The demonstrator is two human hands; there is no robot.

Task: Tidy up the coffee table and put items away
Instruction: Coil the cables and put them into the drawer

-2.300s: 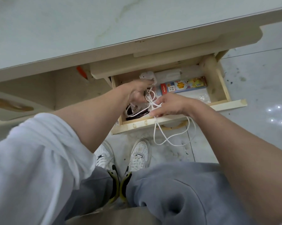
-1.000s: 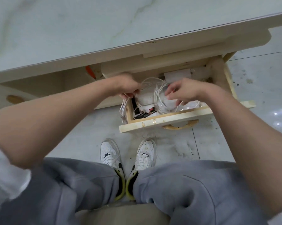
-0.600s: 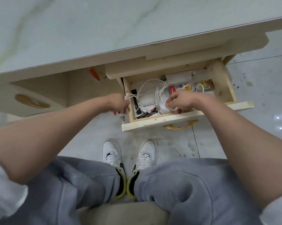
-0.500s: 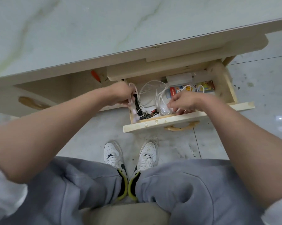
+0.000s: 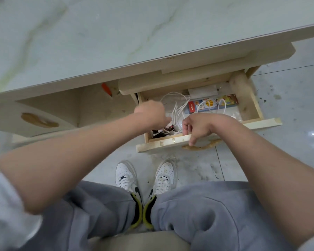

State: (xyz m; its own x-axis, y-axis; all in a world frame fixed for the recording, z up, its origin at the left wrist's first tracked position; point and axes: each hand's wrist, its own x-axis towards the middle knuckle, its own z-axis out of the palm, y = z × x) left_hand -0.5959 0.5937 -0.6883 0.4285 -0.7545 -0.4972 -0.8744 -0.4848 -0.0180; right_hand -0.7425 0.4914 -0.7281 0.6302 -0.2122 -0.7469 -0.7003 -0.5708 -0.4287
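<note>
An open wooden drawer point(image 5: 265, 122) hangs under the marble coffee table point(image 5: 116, 33). Tangled white cables point(image 5: 178, 108) lie in its left half. My left hand point(image 5: 152, 113) is blurred and sits low over the drawer's left end, touching the cables; its fingers are hidden. My right hand point(image 5: 199, 125) rests on the drawer's front edge, fingers inside and thumb down over the front panel. A colourful pencil box point(image 5: 212, 104) and a white adapter point(image 5: 202, 91) lie at the back of the drawer.
A curved wooden handle point(image 5: 201, 146) sticks out below the drawer front. A second, closed drawer with a handle point(image 5: 38, 120) is at the left. An orange object point(image 5: 106, 89) shows under the table. My knees and white shoes point(image 5: 125, 176) are just below the drawer.
The cable loop that hung outside the drawer now lies inside it. My right hand slid from the cable bundle to the drawer's front edge. My left hand moved into the drawer's left end.
</note>
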